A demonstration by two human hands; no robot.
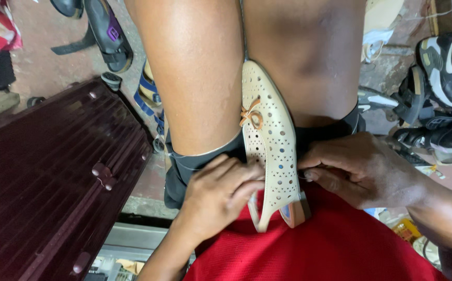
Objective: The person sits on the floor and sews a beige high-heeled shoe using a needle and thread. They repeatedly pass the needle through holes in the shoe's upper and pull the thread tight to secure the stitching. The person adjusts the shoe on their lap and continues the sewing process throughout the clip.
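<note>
A cream perforated flat shoe with a small orange bow lies clamped between my knees, toe pointing away and heel toward my red shirt. My left hand grips the shoe's left side near the heel, fingers curled against its edge. My right hand pinches the shoe's right edge with thumb and fingertips. Whether anything thin is held in those fingers I cannot tell.
A dark maroon ribbed suitcase fills the left. Sandals lie on the concrete floor at the top left. Black and white sneakers and sandals are piled at the right. Small clutter sits at the bottom edges.
</note>
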